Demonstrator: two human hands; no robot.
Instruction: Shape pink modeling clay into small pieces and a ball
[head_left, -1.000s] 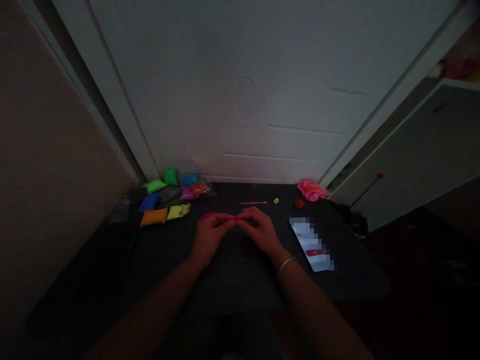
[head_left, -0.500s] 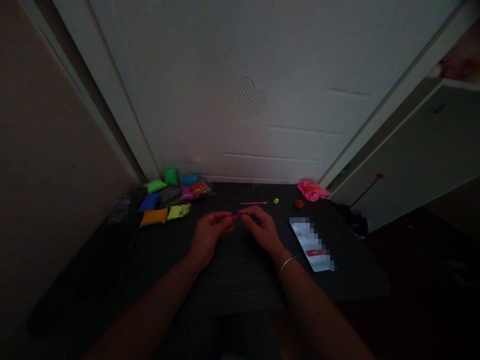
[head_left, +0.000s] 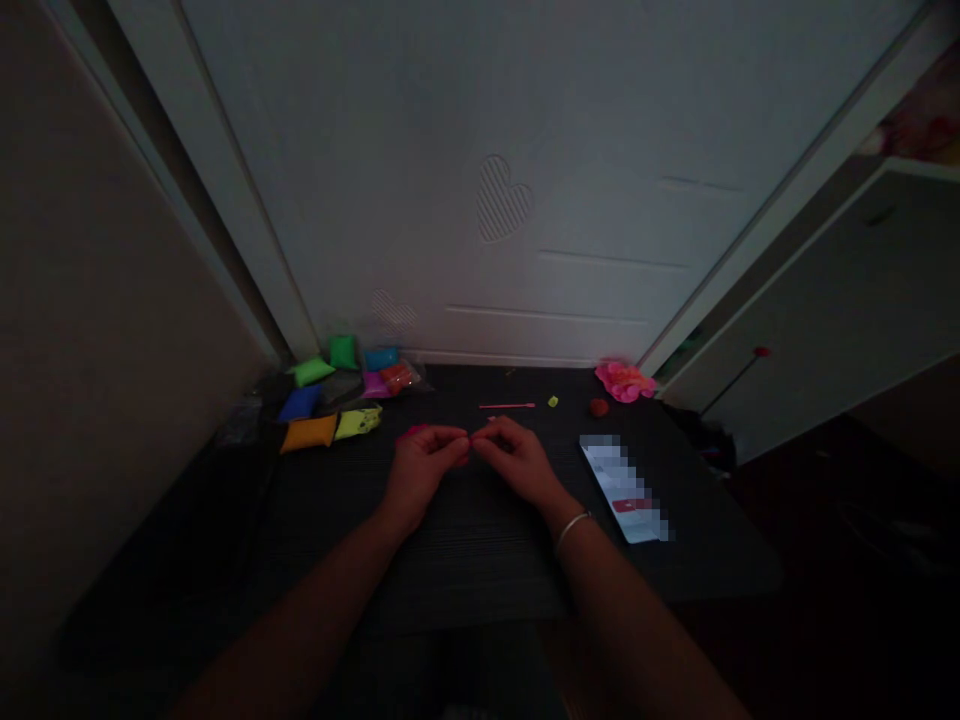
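My left hand (head_left: 421, 472) and my right hand (head_left: 516, 458) meet over the dark table, thumbs and fingers pinched together. A tiny bit of pink modelling clay (head_left: 470, 446) shows between the fingertips; most of it is hidden. Behind my left hand, something bright pink (head_left: 415, 430) peeks out, partly covered. Just beyond my hands lies a thin pink stick tool (head_left: 507, 406). Farther right are a small yellow piece (head_left: 553, 401) and a reddish-brown lump (head_left: 598, 408).
Several coloured clay packets, among them an orange packet (head_left: 308, 433) and a blue packet (head_left: 301, 403), lie at the back left. A lit phone (head_left: 622, 490) rests right of my hands. Pink petal-like pieces (head_left: 626, 381) sit by the white panel (head_left: 465, 260) behind the table (head_left: 480, 570).
My fingertips have come closer together, so the pink clay that showed between them is now mostly covered. My right hand has shifted slightly left and down.
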